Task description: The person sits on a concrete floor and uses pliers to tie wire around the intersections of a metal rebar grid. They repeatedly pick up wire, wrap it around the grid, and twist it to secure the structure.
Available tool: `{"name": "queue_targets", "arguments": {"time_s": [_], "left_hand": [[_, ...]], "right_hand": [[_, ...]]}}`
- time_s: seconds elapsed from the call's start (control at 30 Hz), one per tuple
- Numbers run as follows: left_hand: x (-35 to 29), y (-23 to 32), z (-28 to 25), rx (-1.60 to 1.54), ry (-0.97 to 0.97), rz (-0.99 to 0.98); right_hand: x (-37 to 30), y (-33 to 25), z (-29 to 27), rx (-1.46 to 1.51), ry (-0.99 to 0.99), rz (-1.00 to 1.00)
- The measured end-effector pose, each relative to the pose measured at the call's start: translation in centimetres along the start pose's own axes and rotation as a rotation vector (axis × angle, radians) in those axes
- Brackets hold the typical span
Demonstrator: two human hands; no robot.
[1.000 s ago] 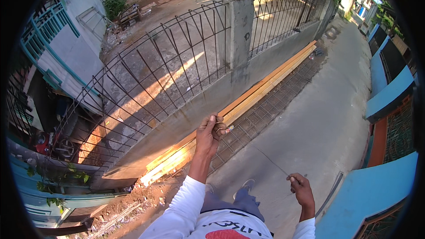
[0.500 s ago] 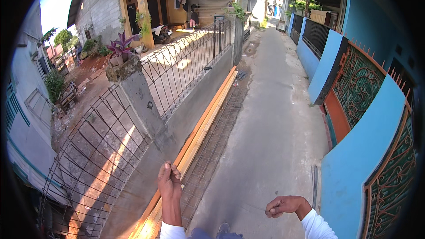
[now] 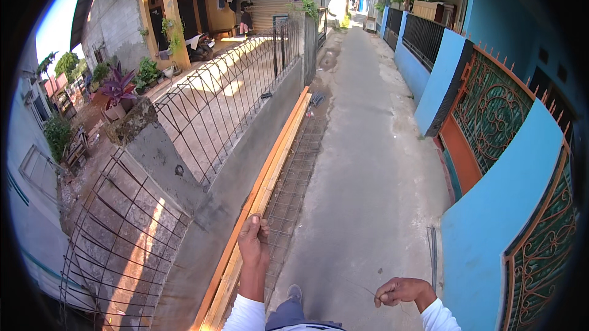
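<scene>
My left hand point(image 3: 253, 242) is raised in front of me with its fingers pinched together, above the long wooden planks point(image 3: 264, 193) by the low wall. Whatever sits in that pinch is too fine to make out. Lower and to the right, my right hand point(image 3: 402, 291) is closed over the grey lane, its thumb pressed to the fingers. A very thin wire point(image 3: 362, 288) shows faintly at its fingertips. The wire's full run between the hands cannot be followed. Both forearms are in white sleeves.
Steel mesh point(image 3: 293, 174) lies beside the planks. Bent rebar point(image 3: 227, 104) stands along the grey wall point(image 3: 254, 128) on my left. Blue walls point(image 3: 491, 199) with an ornate metal gate point(image 3: 488, 110) border the lane point(image 3: 362, 165). Thin rods point(image 3: 433, 251) lie by the right wall.
The view has shifted forward along the lane, and one shoe and leg now show farther ahead. My left hand sits farther right in view, the right hand slightly lower. Both remain closed.
</scene>
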State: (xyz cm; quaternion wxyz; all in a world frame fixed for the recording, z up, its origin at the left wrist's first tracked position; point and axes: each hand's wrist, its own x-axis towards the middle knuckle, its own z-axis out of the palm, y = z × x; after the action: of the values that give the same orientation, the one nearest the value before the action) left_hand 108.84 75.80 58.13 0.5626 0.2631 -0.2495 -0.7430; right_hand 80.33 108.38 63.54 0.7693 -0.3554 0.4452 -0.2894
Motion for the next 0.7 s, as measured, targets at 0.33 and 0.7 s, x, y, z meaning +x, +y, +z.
{"name": "queue_targets", "arguments": {"time_s": [0.33, 0.7], "left_hand": [[8.6, -6.8, 6.9, 0.178, -0.132, -0.181], [17.3, -13.9, 8.7, 0.169, 0.033, -0.227]], "right_hand": [[4.4, -1.4, -7.4, -0.414, 0.849, 0.155], [2.7, -0.7, -22.6, 0.563, 0.572, -0.439]]}}
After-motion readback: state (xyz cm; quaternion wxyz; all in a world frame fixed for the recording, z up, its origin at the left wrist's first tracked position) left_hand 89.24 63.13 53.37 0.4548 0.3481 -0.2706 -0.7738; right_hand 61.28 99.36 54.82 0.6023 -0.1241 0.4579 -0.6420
